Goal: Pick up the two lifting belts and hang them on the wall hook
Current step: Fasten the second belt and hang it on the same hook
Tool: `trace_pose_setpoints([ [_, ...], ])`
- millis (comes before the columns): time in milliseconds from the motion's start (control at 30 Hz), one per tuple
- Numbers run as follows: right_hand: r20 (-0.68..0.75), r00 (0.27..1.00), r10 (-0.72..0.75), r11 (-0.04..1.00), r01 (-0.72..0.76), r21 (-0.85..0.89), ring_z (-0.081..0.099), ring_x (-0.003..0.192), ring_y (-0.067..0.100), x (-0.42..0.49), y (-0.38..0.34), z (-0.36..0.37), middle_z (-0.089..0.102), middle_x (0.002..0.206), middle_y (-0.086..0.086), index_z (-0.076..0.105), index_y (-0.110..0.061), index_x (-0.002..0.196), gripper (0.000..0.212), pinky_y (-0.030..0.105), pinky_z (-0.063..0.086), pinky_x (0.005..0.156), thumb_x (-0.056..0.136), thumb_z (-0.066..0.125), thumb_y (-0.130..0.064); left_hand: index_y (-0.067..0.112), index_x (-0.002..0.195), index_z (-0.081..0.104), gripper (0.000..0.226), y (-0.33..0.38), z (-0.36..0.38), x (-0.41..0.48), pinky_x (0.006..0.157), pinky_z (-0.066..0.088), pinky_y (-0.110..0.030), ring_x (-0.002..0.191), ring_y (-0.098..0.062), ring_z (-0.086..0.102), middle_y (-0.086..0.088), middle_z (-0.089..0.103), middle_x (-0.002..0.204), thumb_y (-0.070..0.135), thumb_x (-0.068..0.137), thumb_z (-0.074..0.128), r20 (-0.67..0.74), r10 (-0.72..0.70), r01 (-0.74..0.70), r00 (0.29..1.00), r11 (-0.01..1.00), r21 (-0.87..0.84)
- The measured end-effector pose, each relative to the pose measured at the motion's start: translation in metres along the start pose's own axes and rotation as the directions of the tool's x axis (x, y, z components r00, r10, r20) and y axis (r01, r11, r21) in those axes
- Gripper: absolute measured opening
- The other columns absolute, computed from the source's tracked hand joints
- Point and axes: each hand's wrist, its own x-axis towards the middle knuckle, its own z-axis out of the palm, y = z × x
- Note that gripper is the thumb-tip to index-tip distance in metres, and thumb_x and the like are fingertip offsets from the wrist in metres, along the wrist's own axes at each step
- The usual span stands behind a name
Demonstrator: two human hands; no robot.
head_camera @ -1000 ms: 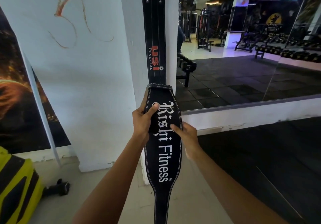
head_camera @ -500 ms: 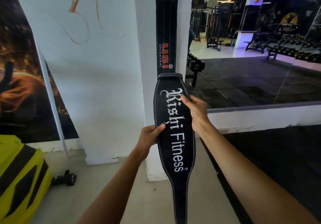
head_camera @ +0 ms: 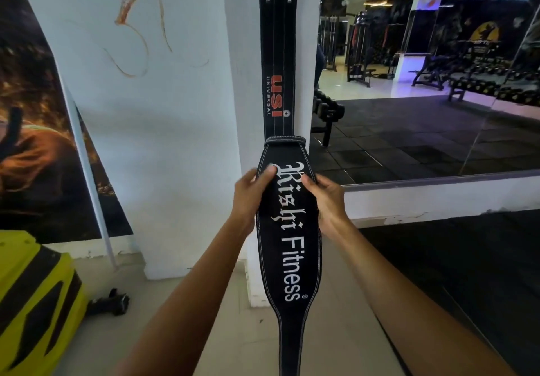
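Centre frame, the Rishi Fitness belt (head_camera: 289, 229) hangs vertically below the USI belt (head_camera: 277, 63); left hand (head_camera: 251, 193) and right hand (head_camera: 327, 200) each pinch its edges.

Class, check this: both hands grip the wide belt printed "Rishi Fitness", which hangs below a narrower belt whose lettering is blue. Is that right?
Not quite. The head view shows the lettering on the narrower belt is red with small white text, not blue. The rest stands: the left hand and right hand grip the Rishi Fitness belt hanging below it.
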Motion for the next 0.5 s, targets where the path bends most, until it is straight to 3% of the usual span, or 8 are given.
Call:
trace_pose_setpoints([
  [100, 0.067, 0.996, -0.053, 0.998, 0.055, -0.036, 0.071, 0.072, 0.016, -0.004, 0.004, -0.003, 0.072, 0.085, 0.006, 0.069, -0.004, 0.096, 0.014, 0.025, 0.058, 0.067, 0.083, 0.065, -0.005, 0.005, 0.099, 0.066, 0.044, 0.045, 0.005, 0.022, 0.044, 0.051, -0.018, 0.059, -0.010, 0.070, -0.005, 0.071, 0.083, 0.046, 0.086, 0.059, -0.019, -0.145, 0.145, 0.989, 0.989, 0.005],
  [167, 0.106, 0.990, -0.095, 0.987, 0.107, -0.119, 0.071, 0.069, 0.012, -0.010, 0.010, -0.009, 0.073, 0.084, 0.007, 0.068, -0.002, 0.096, 0.015, 0.023, 0.058, 0.065, 0.081, 0.065, -0.002, 0.007, 0.106, 0.065, 0.055, 0.053, 0.002, 0.032, 0.054, 0.054, -0.025, 0.077, -0.018, 0.069, -0.009, 0.070, 0.096, 0.056, 0.082, 0.058, 0.082, -0.292, 0.291, 0.953, 0.956, 0.024],
  [233, 0.139, 0.985, -0.104, 0.965, 0.134, -0.225, 0.071, 0.072, 0.017, -0.017, 0.020, -0.016, 0.073, 0.090, 0.016, 0.068, 0.001, 0.096, 0.017, 0.027, 0.058, 0.070, 0.079, 0.068, 0.000, 0.006, 0.107, 0.066, 0.048, 0.047, 0.002, 0.035, 0.059, 0.056, -0.029, 0.080, -0.024, 0.069, -0.014, 0.071, 0.100, 0.047, 0.082, 0.063, 0.119, -0.337, 0.339, 0.934, 0.941, 0.006],
  [300, 0.159, 0.984, -0.085, 0.949, 0.129, -0.289, 0.071, 0.077, 0.021, -0.023, 0.032, -0.021, 0.071, 0.095, 0.022, 0.068, 0.002, 0.097, 0.020, 0.030, 0.059, 0.074, 0.077, 0.069, 0.001, 0.000, 0.102, 0.065, 0.036, 0.032, 0.007, 0.032, 0.058, 0.058, -0.033, 0.072, -0.027, 0.069, -0.018, 0.071, 0.093, 0.027, 0.080, 0.073, 0.006, -0.341, 0.341, 0.940, 0.937, -0.077],
  [367, 0.149, 0.987, -0.059, 0.953, 0.100, -0.286, 0.071, 0.085, 0.028, -0.029, 0.043, -0.025, 0.071, 0.100, 0.023, 0.066, 0.003, 0.100, 0.025, 0.035, 0.058, 0.080, 0.076, 0.070, 0.002, 0.001, 0.085, 0.065, 0.020, 0.022, 0.011, 0.029, 0.060, 0.059, -0.036, 0.067, -0.028, 0.067, -0.015, 0.070, 0.079, 0.017, 0.077, 0.075, -0.104, -0.304, 0.292, 0.947, 0.949, -0.120],
  [433, 0.121, 0.992, -0.034, 0.956, 0.068, -0.285, 0.069, 0.091, 0.034, -0.033, 0.053, -0.030, 0.069, 0.104, 0.027, 0.064, 0.008, 0.103, 0.029, 0.040, 0.057, 0.084, 0.075, 0.070, 0.002, 0.005, 0.074, 0.066, 0.015, 0.018, 0.013, 0.032, 0.064, 0.059, -0.037, 0.065, -0.027, 0.068, -0.012, 0.071, 0.069, 0.016, 0.078, 0.075, -0.108, -0.246, 0.233, 0.963, 0.965, -0.119],
  [500, 0.147, 0.989, 0.012, 0.922, 0.045, -0.383, 0.068, 0.096, 0.035, -0.034, 0.059, -0.036, 0.069, 0.108, 0.025, 0.064, 0.007, 0.105, 0.031, 0.040, 0.056, 0.087, 0.075, 0.071, 0.001, 0.005, 0.076, 0.069, 0.012, 0.018, 0.011, 0.032, 0.064, 0.060, -0.036, 0.067, -0.027, 0.069, -0.010, 0.073, 0.068, 0.015, 0.080, 0.072, -0.050, -0.195, 0.188, 0.980, 0.976, -0.110],
])
